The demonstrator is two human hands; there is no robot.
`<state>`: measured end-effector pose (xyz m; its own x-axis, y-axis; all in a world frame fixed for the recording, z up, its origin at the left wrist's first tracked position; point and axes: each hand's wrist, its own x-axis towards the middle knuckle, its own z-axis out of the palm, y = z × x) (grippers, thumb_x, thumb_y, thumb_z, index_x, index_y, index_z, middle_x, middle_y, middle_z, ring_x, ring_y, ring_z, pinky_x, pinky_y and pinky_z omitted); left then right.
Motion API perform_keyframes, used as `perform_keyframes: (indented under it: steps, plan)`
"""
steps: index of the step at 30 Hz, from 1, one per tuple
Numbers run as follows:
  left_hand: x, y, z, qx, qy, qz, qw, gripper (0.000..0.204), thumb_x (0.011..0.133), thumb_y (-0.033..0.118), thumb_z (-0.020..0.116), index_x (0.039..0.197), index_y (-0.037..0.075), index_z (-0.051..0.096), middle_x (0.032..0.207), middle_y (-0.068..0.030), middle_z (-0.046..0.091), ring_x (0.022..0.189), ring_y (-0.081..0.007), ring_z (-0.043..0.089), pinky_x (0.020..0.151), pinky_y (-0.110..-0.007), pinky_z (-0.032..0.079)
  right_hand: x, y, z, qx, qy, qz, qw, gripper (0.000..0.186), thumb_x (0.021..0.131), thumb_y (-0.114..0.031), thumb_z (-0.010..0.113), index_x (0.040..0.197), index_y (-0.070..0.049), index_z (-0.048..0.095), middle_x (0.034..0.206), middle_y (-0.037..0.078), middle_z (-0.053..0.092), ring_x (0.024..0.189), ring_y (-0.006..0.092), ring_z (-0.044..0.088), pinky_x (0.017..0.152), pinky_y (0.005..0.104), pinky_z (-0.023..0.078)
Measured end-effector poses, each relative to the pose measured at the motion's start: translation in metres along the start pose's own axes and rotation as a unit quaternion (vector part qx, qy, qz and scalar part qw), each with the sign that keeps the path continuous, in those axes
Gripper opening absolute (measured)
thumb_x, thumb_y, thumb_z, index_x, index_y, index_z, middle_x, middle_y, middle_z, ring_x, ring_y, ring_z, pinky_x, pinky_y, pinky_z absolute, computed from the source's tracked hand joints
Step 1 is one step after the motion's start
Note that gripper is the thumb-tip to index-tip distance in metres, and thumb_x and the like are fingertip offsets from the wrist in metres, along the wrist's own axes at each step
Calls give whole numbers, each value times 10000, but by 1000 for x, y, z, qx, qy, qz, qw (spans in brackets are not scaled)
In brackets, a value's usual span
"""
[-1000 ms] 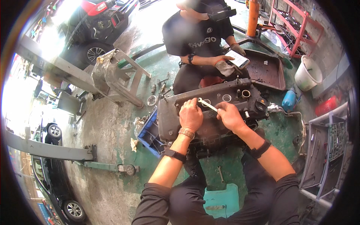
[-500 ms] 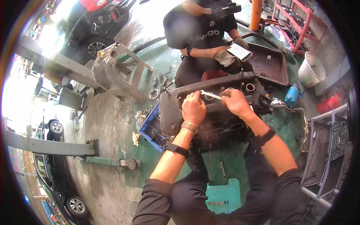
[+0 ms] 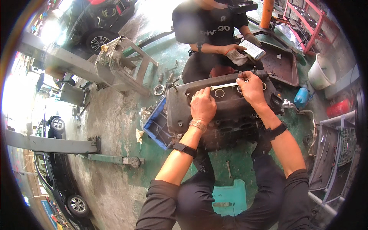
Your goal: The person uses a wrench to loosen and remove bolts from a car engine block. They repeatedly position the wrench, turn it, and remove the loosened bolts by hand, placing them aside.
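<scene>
A dark, oily engine valve cover, with round openings along its top, sits on an engine block in front of me. My right hand pinches the right end of a silver wrench, which lies across the cover almost level. At the wrench's left end is my left hand, its fingers bent together and the index fingertip against or right beside the jaw. What lies under those left fingers is hidden. A thin metal ring surrounds one opening just below the wrench.
Opposite me sits a person in gloves holding a phone. A blue crate stands left of the engine, a brown drip tray behind right. Another wrench and a green stool are below; a tool cart stands right.
The view has shifted slightly. My right hand has moved up and right with the wrench, which now tilts up toward the right instead of down. My left hand stays by its left end.
</scene>
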<state>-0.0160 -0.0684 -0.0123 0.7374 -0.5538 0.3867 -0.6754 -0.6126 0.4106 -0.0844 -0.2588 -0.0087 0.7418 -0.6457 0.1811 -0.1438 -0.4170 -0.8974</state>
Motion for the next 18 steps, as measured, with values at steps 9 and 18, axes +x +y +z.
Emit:
perform_keyframes:
  steps: [9,18]
  plan:
    - [0,1,-1,-5,22,9,1000,225,827,86,562,1023,11,643,943,-170,654,903,-350,618,792,-433,510,20,14,18,92,18,31,995,158,933,-79,557,1079,-18,556,898,74,643,667,131,639,559,270,530]
    - [1,0,1,-13,3,-11,1000,202,803,94,586,989,20,615,928,-147,635,908,-336,601,795,-429,499,10,-49,16,135,-34,20,990,97,949,-96,573,971,-14,621,834,46,655,655,97,624,588,247,517]
